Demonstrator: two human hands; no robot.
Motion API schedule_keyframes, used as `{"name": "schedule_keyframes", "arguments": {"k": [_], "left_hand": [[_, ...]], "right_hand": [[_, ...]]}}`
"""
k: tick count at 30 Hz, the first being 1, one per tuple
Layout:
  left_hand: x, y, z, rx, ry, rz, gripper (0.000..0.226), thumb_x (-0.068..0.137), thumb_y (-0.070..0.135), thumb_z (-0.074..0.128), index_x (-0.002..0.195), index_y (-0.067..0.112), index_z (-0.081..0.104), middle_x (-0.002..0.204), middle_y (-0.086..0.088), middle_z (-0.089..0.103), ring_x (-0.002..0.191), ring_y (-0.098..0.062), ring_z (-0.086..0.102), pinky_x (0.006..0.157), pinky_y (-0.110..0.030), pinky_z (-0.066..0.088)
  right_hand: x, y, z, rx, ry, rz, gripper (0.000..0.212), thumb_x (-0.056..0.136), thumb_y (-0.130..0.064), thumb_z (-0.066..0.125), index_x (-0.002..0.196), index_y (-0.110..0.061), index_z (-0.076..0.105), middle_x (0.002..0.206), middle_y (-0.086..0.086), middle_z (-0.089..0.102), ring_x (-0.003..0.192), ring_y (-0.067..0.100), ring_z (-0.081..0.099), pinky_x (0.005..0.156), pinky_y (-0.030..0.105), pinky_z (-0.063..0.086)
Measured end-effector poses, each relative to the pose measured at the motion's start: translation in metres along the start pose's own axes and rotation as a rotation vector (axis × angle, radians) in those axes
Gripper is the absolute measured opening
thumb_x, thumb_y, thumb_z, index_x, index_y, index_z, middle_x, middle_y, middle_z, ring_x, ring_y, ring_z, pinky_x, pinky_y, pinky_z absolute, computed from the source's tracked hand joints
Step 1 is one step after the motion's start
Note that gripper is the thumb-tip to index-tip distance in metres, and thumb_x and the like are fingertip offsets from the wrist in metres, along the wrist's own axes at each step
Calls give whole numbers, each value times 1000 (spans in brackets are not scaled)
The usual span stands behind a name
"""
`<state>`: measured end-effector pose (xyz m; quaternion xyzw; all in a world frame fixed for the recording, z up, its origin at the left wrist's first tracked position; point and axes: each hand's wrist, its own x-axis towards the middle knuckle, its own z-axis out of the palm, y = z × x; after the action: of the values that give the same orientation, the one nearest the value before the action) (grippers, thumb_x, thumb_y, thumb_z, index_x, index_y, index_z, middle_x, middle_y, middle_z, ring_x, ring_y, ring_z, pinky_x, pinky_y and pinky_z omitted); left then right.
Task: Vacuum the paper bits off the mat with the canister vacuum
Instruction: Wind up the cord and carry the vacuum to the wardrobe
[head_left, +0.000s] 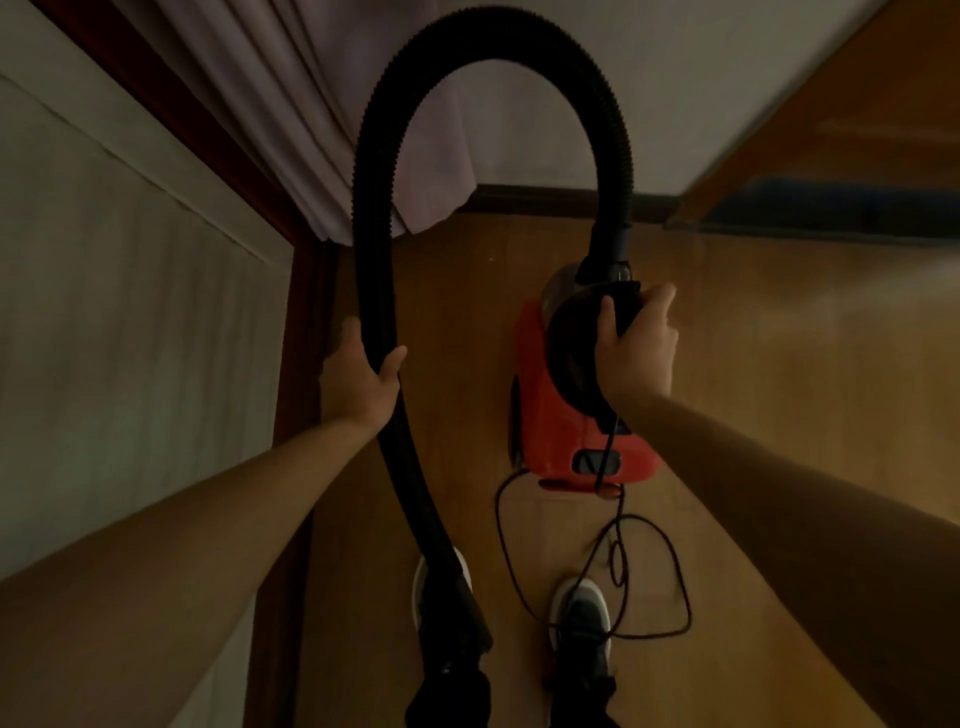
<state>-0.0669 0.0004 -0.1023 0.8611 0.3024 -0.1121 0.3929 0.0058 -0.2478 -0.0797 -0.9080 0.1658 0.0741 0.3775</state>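
A red canister vacuum (566, 426) hangs just above the wooden floor in the middle of the head view. My right hand (634, 348) grips its black carry handle (618, 306) at the top. A black ribbed hose (488, 36) arches up from the canister's front and comes down on the left. My left hand (358, 379) is closed around that hose about halfway down. The hose's lower end drops past my left shoe, where its tip is hidden in the dark. No mat or paper bits are in view.
A black power cord (649, 571) loops loosely on the wooden floor (779, 338) around my right shoe (582, 623). A pale curtain (291, 104) hangs at the back left beside a dark wooden door frame (301, 322). A wooden furniture edge (810, 130) juts in at the upper right.
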Motion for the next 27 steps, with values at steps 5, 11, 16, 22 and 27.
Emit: {"name": "schedule_keyframes", "arguments": {"k": [5,11,16,22,27], "left_hand": [[23,-17,29,-6,-26,-4,36,99,32,56,129,17,44,108,5,54,93,-12,55,76,-27,44],[43,-23,51,-4,-33,3,36,98,27,58,130,15,45,109,7,52,98,-9,51,81,-24,43],[62,-27,64,9,-16,-11,33,98,29,58,125,15,46,104,7,53,93,-12,55,75,-27,44],[83,-33,77,10,5,-44,34,97,32,58,125,16,46,116,-3,61,101,-21,61,78,-33,50],[97,-34,85,-10,25,-114,38,98,30,58,131,17,43,128,-6,59,112,-25,60,82,-29,46]], "right_hand": [[23,18,34,17,21,-10,25,101,-29,46,111,-8,36,92,5,54,64,10,53,44,17,39],[38,30,60,49,32,27,28,102,-28,46,115,-5,37,92,2,52,62,1,48,44,15,39],[47,36,76,43,26,38,29,102,-28,46,117,-5,37,84,-6,46,59,1,47,41,12,37],[60,49,86,24,24,25,28,101,-28,47,116,-6,38,89,-2,50,61,1,50,45,15,43],[59,53,90,-8,54,-32,25,102,-30,45,109,-8,37,75,-9,46,58,4,53,42,18,45]]}}
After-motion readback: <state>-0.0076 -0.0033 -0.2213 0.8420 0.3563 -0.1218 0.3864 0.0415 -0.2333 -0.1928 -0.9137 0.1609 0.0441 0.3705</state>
